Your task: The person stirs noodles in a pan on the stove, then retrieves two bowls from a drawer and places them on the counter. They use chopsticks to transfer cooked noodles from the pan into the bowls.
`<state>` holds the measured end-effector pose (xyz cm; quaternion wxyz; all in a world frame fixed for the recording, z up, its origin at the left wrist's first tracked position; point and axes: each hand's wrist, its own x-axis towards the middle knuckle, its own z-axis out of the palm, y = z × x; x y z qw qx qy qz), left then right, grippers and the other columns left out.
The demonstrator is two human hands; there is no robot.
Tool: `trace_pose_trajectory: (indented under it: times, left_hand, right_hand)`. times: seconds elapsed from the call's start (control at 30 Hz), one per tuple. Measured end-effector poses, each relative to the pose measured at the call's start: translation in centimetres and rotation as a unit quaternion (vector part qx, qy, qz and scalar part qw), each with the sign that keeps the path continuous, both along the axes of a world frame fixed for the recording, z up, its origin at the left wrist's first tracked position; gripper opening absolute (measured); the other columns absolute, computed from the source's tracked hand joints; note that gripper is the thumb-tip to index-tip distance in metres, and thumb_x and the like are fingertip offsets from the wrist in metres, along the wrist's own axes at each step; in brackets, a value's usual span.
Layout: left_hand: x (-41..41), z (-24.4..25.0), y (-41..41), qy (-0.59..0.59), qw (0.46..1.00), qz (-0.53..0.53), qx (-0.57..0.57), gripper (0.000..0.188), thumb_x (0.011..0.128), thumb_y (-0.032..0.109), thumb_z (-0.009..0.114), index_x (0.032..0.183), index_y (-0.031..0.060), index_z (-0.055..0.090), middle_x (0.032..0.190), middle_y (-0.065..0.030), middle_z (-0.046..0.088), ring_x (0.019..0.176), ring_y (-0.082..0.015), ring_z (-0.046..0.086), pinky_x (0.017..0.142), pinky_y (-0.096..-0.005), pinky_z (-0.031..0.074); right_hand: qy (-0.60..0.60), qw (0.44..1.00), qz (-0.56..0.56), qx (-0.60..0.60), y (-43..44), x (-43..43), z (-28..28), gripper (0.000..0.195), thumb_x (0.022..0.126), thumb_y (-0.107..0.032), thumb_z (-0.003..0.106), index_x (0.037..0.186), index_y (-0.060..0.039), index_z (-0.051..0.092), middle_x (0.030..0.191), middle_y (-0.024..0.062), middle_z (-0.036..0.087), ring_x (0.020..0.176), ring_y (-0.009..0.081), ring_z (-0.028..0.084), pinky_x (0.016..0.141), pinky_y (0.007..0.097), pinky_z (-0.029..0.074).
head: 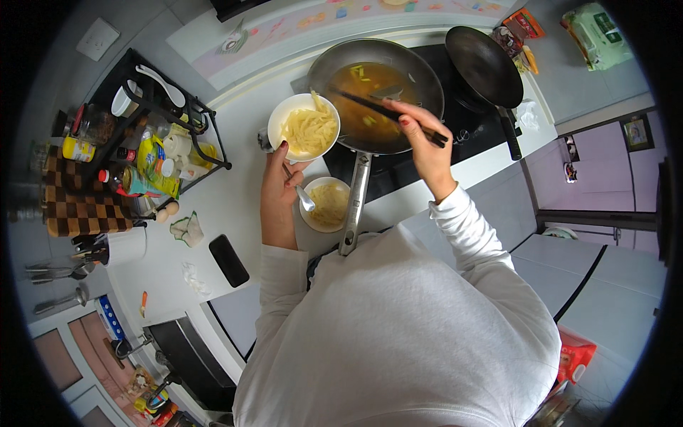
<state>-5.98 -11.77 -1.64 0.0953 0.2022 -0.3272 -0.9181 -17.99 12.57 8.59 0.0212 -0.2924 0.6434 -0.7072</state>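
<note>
My left hand (283,176) holds a white bowl (275,133) of pale yellow noodle-like strips (308,131) by its rim, and a metal spoon (305,199) is held in the same hand. My right hand (427,141) grips dark chopsticks (368,104), their tips over a large frying pan (427,69). Brownish broth (368,80) with green pieces fills the pan's bottom, and a metal utensil (389,93) lies partly in it. Below the raised bowl, a second bowl (305,216) with similar pale food stands on the counter, left of the pan's metal handle (356,203).
A black wok (483,64) sits at the hob's right, its handle pointing towards me. A black rack (219,144) with bottles and packets stands left, near two eggs (167,212), a cloth (188,229) and a phone (229,260). A sink (192,357) lies at lower left.
</note>
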Motion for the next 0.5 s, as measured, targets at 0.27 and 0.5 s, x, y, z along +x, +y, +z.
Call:
trace_pose_trajectory:
  times: [0.27, 0.5]
  left_hand:
    - [0.4, 0.0, 0.0, -0.004, 1.0, -0.007, -0.007, 0.05, 0.092, 0.024, 0.055, 0.135, 0.0131, 0.032, 0.13, -0.0151, 0.049, 0.11, -0.0454, 0.055, 0.03, -0.0156, 0.019]
    - [1.6, -0.6, -0.9, -0.009, 0.999, 0.026, -0.017, 0.051, 0.092, 0.025, 0.056, 0.135, 0.0114, 0.032, 0.13, -0.0146, 0.049, 0.108, -0.0443, 0.057, 0.031, -0.0156, 0.02]
  right_hand:
    - [0.164, 0.976, 0.136, 0.051, -0.1, 2.5, 2.0, 0.019, 0.082, 0.0, 0.062, 0.1, 0.0038, 0.067, 0.107, 0.017, 0.066, 0.108, 0.0308, 0.061, 0.092, 0.0366, 0.048]
    - [-0.129, 0.989, -0.05, 0.052, 4.0, -1.0, 2.1, 0.025, 0.095, -0.015, 0.054, 0.114, -0.0024, 0.064, 0.11, 0.0116, 0.065, 0.101, 0.0195, 0.062, 0.082, 0.028, 0.052]
